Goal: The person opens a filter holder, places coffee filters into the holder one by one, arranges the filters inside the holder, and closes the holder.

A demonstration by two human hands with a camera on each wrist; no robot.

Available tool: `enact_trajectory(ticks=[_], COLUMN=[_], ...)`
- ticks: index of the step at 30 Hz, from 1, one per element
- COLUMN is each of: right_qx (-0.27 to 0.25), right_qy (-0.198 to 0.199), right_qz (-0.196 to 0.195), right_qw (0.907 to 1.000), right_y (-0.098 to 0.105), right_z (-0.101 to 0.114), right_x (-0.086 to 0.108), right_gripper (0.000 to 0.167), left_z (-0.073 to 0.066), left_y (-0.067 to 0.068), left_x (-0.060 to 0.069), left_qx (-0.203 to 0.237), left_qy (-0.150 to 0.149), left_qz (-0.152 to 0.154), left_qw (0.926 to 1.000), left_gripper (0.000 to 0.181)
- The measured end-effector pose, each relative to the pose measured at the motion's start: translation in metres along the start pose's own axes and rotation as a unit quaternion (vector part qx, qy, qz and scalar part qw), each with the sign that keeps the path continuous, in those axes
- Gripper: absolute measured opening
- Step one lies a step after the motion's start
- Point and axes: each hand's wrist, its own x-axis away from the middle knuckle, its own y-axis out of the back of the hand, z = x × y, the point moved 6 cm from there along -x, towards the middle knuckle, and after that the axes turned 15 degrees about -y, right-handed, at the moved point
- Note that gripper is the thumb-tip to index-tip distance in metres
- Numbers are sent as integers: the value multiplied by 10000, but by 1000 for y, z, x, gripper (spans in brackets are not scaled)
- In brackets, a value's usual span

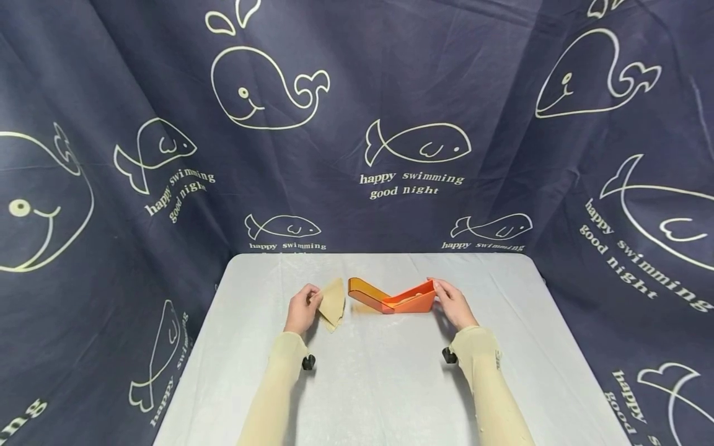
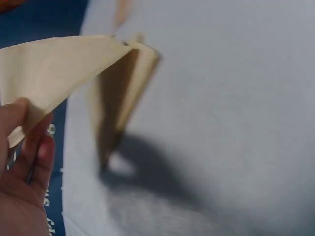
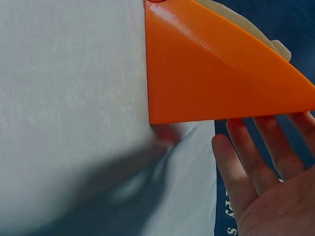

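Observation:
My left hand (image 1: pixel 303 308) pinches a tan folded paper cone, which looks like a coffee filter (image 1: pixel 333 301), between thumb and fingers above the table. In the left wrist view the filter (image 2: pixel 59 69) has parted folds, one hanging down toward its shadow. On the table sits an orange wedge-shaped box (image 1: pixel 415 301) with its see-through amber lid (image 1: pixel 368 293) swung out to the left. Tan paper pieces lie inside the box. My right hand (image 1: pixel 453 305) touches the box's right end; in the right wrist view straight fingers (image 3: pixel 246 152) rest against that end. Its thumb is hidden there.
A pale cloth covers the table (image 1: pixel 379 384). Dark blue curtains (image 1: pixel 346 186) with whale and fish drawings hang behind it and on both sides. A black wrist fitting (image 1: pixel 308 362) shows on the left sleeve, another (image 1: pixel 449 355) on the right.

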Motion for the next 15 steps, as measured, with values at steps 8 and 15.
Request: enact_trajectory(ticks=[8, 15], right_qx=[-172, -163], right_qy=[-115, -58], right_qz=[54, -12], right_qw=[9998, 9999], right_y=[1, 0], right_z=[-2, -1], right_x=[-1, -1], right_gripper=[57, 54], left_z=[-40, -101], left_y=[24, 39], left_x=[-20, -34], left_qx=[904, 1317], left_qy=[-499, -835], left_qz=[-706, -1077], left_qw=[9921, 9819], left_gripper=[10, 11])
